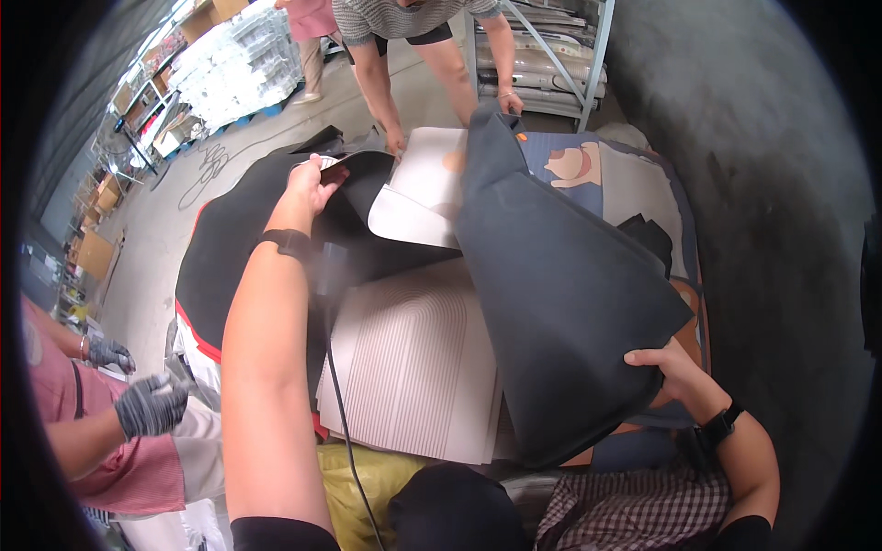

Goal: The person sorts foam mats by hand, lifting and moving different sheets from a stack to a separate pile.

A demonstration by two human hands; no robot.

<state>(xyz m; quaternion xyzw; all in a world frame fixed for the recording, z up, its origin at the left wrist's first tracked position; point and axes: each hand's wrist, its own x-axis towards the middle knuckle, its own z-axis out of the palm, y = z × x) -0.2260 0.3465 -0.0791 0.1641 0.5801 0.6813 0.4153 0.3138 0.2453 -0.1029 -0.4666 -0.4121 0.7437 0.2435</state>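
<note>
Dark mat (560, 303), bent, edge apparently pinched in right hand (675, 372)

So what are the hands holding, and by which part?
The right hand holds a dark grey mat by its right edge; the left hand, apparently a curled mat by its edge.

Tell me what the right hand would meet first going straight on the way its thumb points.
The dark sheet that the right hand grips; its thumb points left across that face. Past the sheet, the striped mat looks next in line, though depth is unclear.
</note>
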